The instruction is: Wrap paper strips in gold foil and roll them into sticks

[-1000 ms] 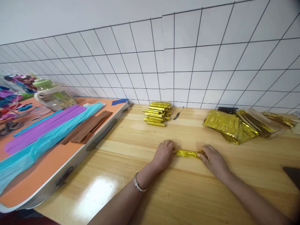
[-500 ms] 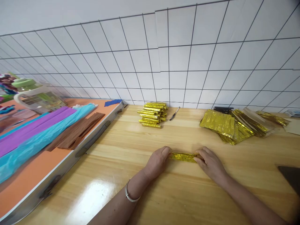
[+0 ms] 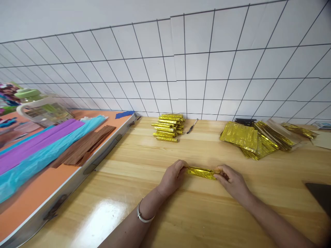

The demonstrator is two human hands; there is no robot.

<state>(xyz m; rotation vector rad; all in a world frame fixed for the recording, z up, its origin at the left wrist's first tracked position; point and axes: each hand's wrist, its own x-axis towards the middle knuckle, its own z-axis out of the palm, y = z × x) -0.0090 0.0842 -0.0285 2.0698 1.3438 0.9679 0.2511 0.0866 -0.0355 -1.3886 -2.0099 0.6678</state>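
— Where to look for the gold foil strip (image 3: 200, 172)?
— Between left hand (image 3: 172, 177) and right hand (image 3: 234, 181), low at the wooden table (image 3: 207, 213); contact with it hard to tell.
— And the hands?
— Apart from each other, each closed on one end of the strip, left fingertips partly hidden.
— Any risk there?
— Probably skewing, from uneven pressure at the two ends. Perhaps tearing too, from too hard a tug on such thin-looking foil. With a slack grip, possibly springing open along the upper edge.
— Farther out?
— Toward the wall (image 3: 196, 65), a pile of gold rolls (image 3: 168, 128), pen (image 3: 192, 126) just beside: apt to roll apart if bumped. Off to the right, overlapping gold sheets (image 3: 240, 136), likely to slide if brushed.
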